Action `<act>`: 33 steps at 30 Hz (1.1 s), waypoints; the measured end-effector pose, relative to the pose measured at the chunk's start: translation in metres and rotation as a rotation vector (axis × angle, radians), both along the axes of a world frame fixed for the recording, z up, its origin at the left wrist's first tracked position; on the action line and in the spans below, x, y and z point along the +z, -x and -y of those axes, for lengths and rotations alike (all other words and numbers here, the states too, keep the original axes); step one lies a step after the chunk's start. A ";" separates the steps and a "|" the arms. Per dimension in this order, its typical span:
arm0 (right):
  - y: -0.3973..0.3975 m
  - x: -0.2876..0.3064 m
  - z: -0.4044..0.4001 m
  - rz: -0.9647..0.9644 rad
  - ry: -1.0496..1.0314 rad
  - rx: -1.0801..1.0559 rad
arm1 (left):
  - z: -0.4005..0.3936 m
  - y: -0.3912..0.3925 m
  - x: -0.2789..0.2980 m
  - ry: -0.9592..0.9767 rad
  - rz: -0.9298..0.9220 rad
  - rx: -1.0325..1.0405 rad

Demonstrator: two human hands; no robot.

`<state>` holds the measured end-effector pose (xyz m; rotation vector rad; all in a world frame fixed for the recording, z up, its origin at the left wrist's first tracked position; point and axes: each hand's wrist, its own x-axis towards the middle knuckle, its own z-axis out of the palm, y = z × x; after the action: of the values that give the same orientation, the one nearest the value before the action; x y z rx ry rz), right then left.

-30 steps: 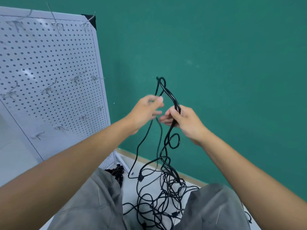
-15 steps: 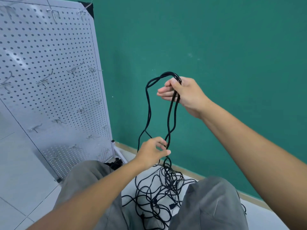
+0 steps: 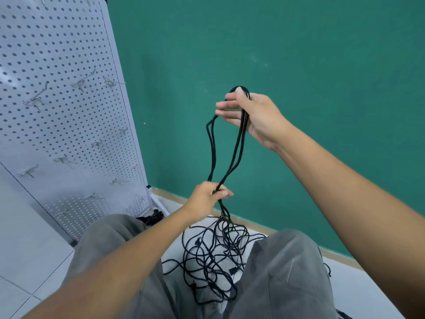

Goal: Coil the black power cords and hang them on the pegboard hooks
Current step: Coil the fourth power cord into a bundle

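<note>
A black power cord (image 3: 238,146) hangs in long loops between my hands. My right hand (image 3: 253,116) holds the top of the loops, the cord running under its thumb. Lower down, my left hand (image 3: 207,196) grips the same strands where they gather. Below it the cord falls into a tangled black pile (image 3: 213,259) on the floor between my knees. The white pegboard (image 3: 57,111) stands at the left with several bare metal hooks (image 3: 80,82).
A green wall (image 3: 299,88) rises straight ahead, with a wooden skirting strip along the white tiled floor (image 3: 23,261). A small black bundle (image 3: 153,217) lies at the pegboard's foot. My grey-trousered knees (image 3: 285,268) flank the cord pile.
My left hand dropped from beside the right hand down the strands and now grips them low. My right hand rose with the loop top, so the loops are stretched long.
</note>
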<state>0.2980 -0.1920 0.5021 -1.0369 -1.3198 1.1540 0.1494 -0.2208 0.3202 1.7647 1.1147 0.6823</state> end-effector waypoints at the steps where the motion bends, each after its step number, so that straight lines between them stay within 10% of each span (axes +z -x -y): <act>1: -0.004 -0.007 0.000 0.017 0.023 -0.011 | 0.000 0.004 0.007 0.000 0.022 -0.009; 17: 0.020 -0.152 0.073 0.276 0.219 0.166 | -0.030 0.043 0.154 -0.071 0.267 0.011; 33: 0.028 -0.040 0.039 -0.051 0.042 -0.079 | 0.024 0.055 0.061 -0.017 0.080 0.088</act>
<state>0.2695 -0.2306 0.4626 -1.0737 -1.2083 1.1463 0.0948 -0.2444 0.3810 1.6959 1.1404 0.8110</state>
